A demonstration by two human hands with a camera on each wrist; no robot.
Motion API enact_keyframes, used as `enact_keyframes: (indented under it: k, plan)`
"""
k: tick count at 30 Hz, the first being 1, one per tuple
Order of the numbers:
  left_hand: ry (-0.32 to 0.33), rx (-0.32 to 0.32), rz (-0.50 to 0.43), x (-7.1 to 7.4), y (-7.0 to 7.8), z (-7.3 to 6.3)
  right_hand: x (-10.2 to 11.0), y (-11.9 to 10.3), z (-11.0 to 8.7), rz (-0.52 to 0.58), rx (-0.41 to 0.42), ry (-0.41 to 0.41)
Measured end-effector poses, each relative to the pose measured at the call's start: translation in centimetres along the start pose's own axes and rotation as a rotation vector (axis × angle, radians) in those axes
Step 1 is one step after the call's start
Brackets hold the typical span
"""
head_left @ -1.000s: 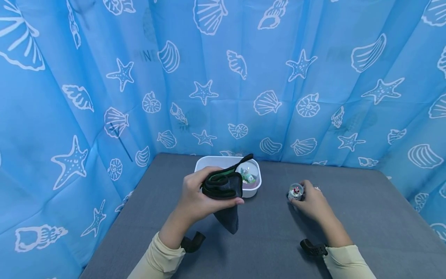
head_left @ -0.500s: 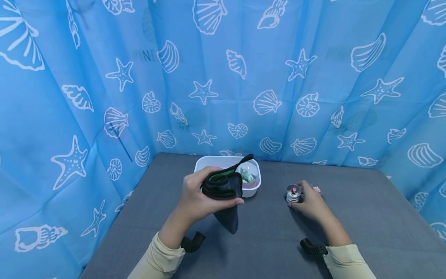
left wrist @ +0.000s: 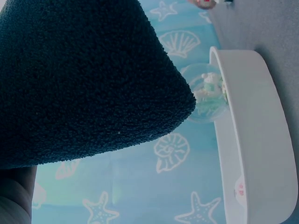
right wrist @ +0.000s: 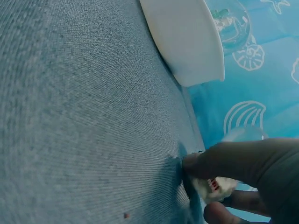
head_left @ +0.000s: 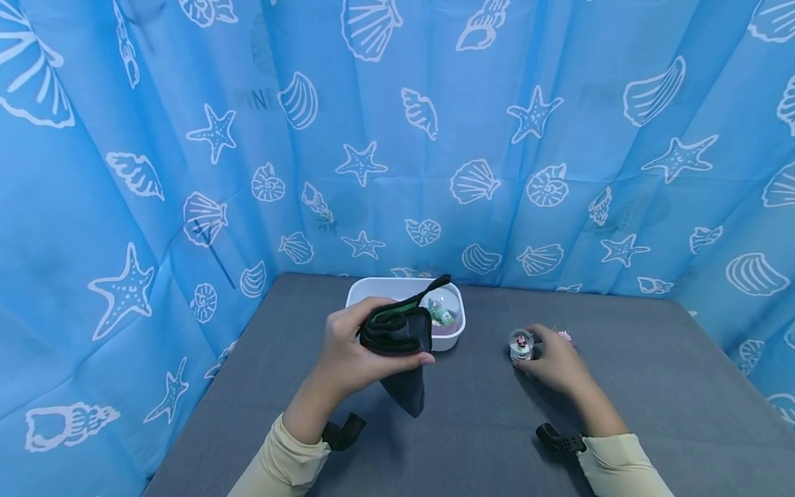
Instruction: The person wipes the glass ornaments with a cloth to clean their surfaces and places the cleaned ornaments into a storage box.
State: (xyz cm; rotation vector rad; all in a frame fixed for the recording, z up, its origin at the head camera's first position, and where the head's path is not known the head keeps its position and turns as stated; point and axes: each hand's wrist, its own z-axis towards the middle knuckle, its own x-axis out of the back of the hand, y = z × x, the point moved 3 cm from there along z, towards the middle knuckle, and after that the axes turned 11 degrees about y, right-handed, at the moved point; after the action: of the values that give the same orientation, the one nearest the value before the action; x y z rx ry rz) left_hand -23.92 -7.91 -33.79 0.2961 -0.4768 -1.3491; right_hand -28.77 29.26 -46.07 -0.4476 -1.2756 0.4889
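Observation:
My left hand [head_left: 350,345] grips a folded dark cloth [head_left: 400,331] with black edging, a green inner side and a strap end sticking up. Its fuzzy surface fills much of the left wrist view, and one corner hangs down above the table. On the right, my right hand [head_left: 555,362] holds a small snow globe [head_left: 520,344] between thumb and fingers. A red and white figure shows inside the globe, which sits at the tabletop. In the right wrist view the fingers hide part of its pale base [right wrist: 215,187].
Behind the cloth stands a white tub [head_left: 458,338], partly hidden, with a larger snow globe [head_left: 442,316] holding green and white figures. A pinkish item [head_left: 564,335] lies just beyond my right hand. The grey table [head_left: 484,428] meets a blue shell-print curtain [head_left: 397,152].
The small snow globe has shifted slightly left with my right hand and turned a little. More of the pinkish item behind that hand shows. My left hand and the cloth stay in place.

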Motion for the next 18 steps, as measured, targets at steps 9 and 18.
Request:
enact_keyframes:
  k: [9, 18]
  plan:
    - [-0.004, 0.009, 0.003, 0.0, 0.0, 0.0, 0.6, -1.0, 0.0, 0.025, 0.031, 0.107]
    - [-0.009, 0.019, -0.001, 0.0, 0.0, 0.0, 2.6, -3.6, -0.3, 0.266, 0.078, 0.244]
